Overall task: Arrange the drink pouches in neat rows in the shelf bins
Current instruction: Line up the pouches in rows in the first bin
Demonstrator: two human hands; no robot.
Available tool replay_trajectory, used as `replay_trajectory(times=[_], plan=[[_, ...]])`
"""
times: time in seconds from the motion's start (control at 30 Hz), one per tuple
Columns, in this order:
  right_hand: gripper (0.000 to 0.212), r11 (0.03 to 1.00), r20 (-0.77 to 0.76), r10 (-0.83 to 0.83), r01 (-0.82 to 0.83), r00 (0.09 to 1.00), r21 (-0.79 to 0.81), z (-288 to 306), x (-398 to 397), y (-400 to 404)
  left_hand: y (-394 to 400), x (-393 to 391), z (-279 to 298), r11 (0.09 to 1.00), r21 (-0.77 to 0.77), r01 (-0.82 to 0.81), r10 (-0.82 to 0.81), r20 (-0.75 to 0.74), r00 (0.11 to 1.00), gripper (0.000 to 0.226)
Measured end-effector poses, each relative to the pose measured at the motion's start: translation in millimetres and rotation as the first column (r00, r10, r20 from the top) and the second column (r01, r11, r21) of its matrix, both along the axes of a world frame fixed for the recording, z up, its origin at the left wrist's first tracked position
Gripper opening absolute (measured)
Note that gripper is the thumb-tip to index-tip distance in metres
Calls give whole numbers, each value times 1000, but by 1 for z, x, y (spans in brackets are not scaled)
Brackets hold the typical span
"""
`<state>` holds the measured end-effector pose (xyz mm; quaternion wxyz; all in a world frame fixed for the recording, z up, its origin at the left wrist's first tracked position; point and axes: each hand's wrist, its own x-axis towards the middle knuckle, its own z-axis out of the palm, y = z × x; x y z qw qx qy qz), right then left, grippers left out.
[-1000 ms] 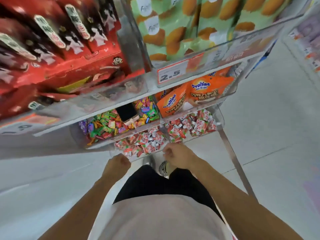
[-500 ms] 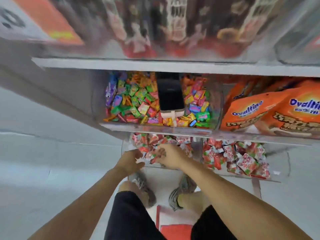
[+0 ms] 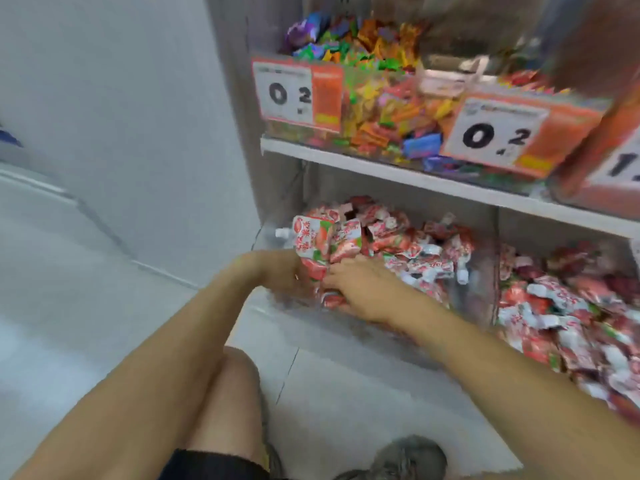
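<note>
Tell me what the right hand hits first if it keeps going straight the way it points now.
The right hand points left and slightly into the bin, so it would first meet the upright bunch of drink pouches that the left hand holds. It seems to touch them already, though blur leaves the contact unclear.

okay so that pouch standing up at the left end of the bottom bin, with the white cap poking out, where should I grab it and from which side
Probably grip the pouch across its flat printed body, below the cap. It stands upright at the left end of the bin, cap pointing left toward the open side, so come in from the left front. The left hand is already beside its lower edge; the right hand rests on the pile.
</note>
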<state>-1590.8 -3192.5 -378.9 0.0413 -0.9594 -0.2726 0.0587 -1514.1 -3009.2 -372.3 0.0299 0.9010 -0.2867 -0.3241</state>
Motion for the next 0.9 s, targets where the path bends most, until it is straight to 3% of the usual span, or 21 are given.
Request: replay_trajectory(times=[0.1,0.17,0.3,0.43,0.53,0.6,0.7,0.8,0.9], plan=[[26,979,-69,-133,142,989,149,13,-17,-2,-1,-21,14,996,-61,-62,64,40,997,9],[25,964,-84,-207,218,975,155,18,-20,-2,-1,-30,31,981,-145,-125,142,114,983,14],[25,929,-113,-239,261,965,264,25,-28,3,11,-50,47,946,-294,-139,215,245,945,35],[29,840,-219,-281,350,934,414,34,-17,1,18,-51,48,894,-432,-116,283,346,895,38],[28,773,-206,-312,374,927,512,37,-4,4,23,-53,36,896,-438,-71,245,353,903,33],[29,768,-117,-352,358,929,531,37,6,5,26,-54,32,882,-461,-95,260,308,915,22],[52,802,12,-358,302,934,515,37,23,11,32,-62,38,853,-507,-122,269,228,936,21],[91,874,-9,-278,257,960,413,30,45,18,43,-64,38,840,-532,-110,264,223,938,10],[104,942,-26,-237,236,971,241,13,61,27,53,-64,28,844,-533,-48,225,271,936,23]])
